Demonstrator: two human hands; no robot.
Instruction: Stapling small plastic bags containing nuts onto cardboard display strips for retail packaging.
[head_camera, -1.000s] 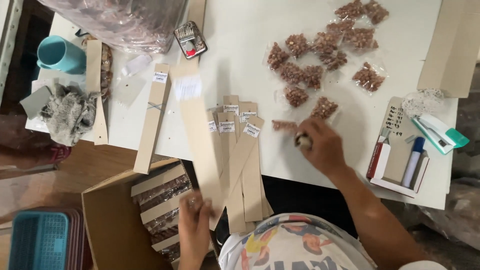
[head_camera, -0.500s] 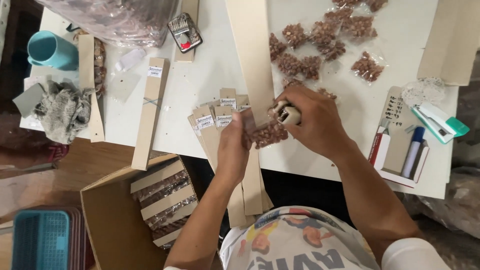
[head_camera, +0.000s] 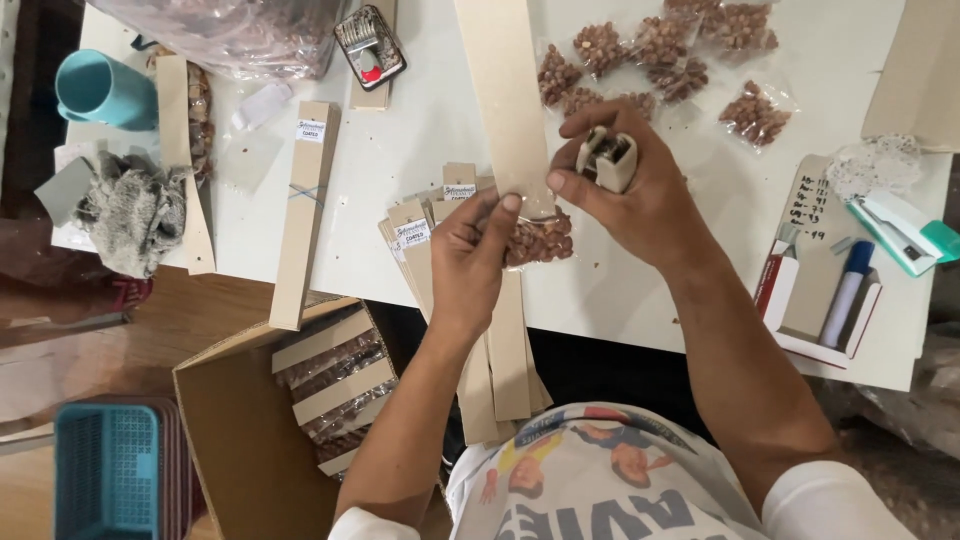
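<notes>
Left hand (head_camera: 470, 255): fingers pinch a nut packet (head_camera: 538, 240) against the cardboard strip (head_camera: 505, 100). Right hand (head_camera: 630, 190): fingers wrapped around a stapler (head_camera: 607, 158), just above the packet. Beyond the fingers: more nut packets (head_camera: 690, 50) on the bench (head_camera: 420, 150). Below the left hand: stacked strips (head_camera: 500, 350), open carton (head_camera: 240, 420).

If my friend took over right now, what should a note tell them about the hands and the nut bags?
Left hand: pinching a small nut bag against the lower end of a long cardboard strip.
Right hand: gripping a beige stapler at that same spot.
Done: filled strips lie in the cardboard box.
Left: loose nut bags on the white table; blank strips stacked at its near edge.
</notes>
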